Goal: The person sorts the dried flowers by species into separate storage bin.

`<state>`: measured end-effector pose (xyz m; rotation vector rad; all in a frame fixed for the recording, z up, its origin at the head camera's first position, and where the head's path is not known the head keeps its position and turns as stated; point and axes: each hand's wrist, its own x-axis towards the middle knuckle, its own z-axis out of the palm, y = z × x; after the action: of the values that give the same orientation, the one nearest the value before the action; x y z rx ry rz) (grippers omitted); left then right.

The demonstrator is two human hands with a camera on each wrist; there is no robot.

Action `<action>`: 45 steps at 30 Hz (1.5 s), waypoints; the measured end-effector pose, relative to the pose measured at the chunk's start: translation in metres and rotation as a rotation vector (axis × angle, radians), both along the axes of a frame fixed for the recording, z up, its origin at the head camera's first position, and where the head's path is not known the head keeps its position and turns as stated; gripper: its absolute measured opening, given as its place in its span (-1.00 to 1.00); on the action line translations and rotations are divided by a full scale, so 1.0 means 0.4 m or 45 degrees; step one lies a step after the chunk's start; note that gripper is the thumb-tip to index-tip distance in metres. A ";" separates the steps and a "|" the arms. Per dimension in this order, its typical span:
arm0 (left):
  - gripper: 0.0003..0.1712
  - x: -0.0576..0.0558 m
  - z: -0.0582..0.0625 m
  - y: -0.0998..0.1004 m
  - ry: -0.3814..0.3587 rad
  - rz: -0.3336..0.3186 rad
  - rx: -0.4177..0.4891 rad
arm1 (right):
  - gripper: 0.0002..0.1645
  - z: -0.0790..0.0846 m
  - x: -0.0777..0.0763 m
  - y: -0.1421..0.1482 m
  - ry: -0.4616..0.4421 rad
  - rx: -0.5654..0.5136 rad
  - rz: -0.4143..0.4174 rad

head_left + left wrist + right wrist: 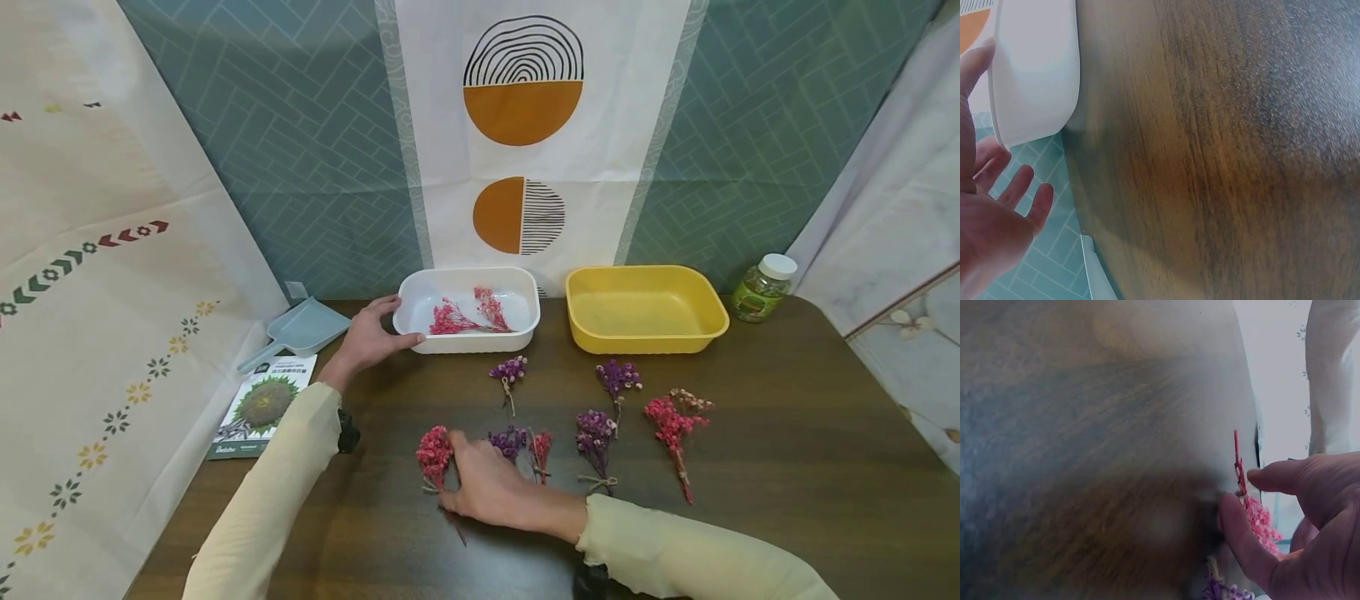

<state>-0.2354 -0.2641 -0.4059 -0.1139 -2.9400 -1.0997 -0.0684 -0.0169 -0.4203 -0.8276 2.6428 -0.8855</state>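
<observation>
My left hand (371, 342) is at the left end of the white basin (467, 343). The thumb lies along its near rim and the other fingers spread beside its end wall. Two pink dried-flower sprigs (491, 308) lie in the basin. Low over the table, my right hand (498, 492) has its thumb and a finger at either side of the tied stem of a pink flower bunch (434, 452), pinching it. Partly behind that hand are a purple bunch (508, 442) and a small pink bunch (540, 450).
A yellow basin (645, 343) and a white-capped jar (763, 287) stand at the back right. Purple bunches (595, 433) and a larger pink bunch (672, 425) lie right of centre. On the left are a blue dustpan (307, 327) and a sunflower packet (262, 408).
</observation>
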 end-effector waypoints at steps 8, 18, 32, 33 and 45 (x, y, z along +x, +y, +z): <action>0.08 0.000 -0.001 -0.001 0.001 0.000 0.002 | -0.07 -0.004 0.005 -0.012 -0.012 -0.011 0.020; 0.09 -0.001 -0.002 0.001 -0.002 0.003 0.012 | -0.18 -0.015 0.000 -0.008 -0.027 -0.058 0.089; 0.10 -0.001 0.000 0.001 -0.008 0.004 -0.001 | -0.22 0.008 -0.018 0.019 0.002 -0.213 0.166; 0.10 -0.001 0.000 0.000 -0.008 0.004 -0.003 | -0.23 0.013 -0.022 0.022 -0.001 -0.213 0.165; 0.08 0.001 0.003 0.001 0.000 -0.003 0.005 | -0.25 0.046 -0.074 0.059 -0.055 -0.308 0.184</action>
<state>-0.2349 -0.2636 -0.4045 -0.1177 -2.9384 -1.1062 -0.0982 0.0068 -0.4019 -1.0283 2.4338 -1.1841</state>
